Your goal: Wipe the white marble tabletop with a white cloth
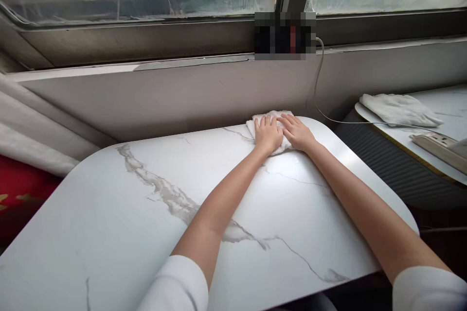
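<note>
A white cloth (276,147) lies flat on the white marbled table (146,233), close to its far edge by the wall. My left hand (268,135) rests palm down on the cloth with its fingers spread forward. Just to the right, my right hand (297,132) also presses down, its fingers reaching left onto the cloth. The fingertips of the two hands nearly meet. Part of the cloth is hidden beneath both hands.
At the right, a second table (452,102) carries a folded white cloth (401,109) and a power strip (440,148). A thin cable (317,82) hangs from the window ledge. A pale curtain (32,126) and red fabric (22,199) are at the left.
</note>
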Action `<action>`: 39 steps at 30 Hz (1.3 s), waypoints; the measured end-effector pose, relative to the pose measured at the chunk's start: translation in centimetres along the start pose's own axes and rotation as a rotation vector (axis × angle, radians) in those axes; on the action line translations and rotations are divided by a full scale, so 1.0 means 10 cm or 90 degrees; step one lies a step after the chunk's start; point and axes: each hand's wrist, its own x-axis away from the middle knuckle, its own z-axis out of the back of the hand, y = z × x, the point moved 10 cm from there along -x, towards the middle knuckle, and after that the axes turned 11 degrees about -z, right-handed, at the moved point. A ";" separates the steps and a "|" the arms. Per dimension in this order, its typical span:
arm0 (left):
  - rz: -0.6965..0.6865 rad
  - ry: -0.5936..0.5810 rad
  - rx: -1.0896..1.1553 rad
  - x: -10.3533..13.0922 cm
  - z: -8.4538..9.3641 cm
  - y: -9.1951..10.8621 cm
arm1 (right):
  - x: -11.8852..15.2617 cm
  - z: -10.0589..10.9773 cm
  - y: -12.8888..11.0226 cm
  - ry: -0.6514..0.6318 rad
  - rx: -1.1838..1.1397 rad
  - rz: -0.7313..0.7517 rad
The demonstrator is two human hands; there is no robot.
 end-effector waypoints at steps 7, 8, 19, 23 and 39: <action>-0.062 -0.049 0.009 0.76 0.14 0.42 | 0.90 0.18 -0.23 0.008 0.042 -0.033; -0.075 -0.054 0.015 0.87 0.17 0.49 | 1.05 0.23 -0.26 0.013 0.046 -0.036; -0.167 -0.094 0.044 2.18 0.56 1.01 | 2.40 0.73 -1.02 0.049 -0.008 0.011; -0.191 -0.089 0.035 2.43 0.68 0.97 | 2.54 0.76 -1.26 0.039 -0.029 0.004; -0.013 -0.042 0.014 1.31 0.55 -0.32 | 0.80 0.09 -1.27 -0.009 -0.041 0.069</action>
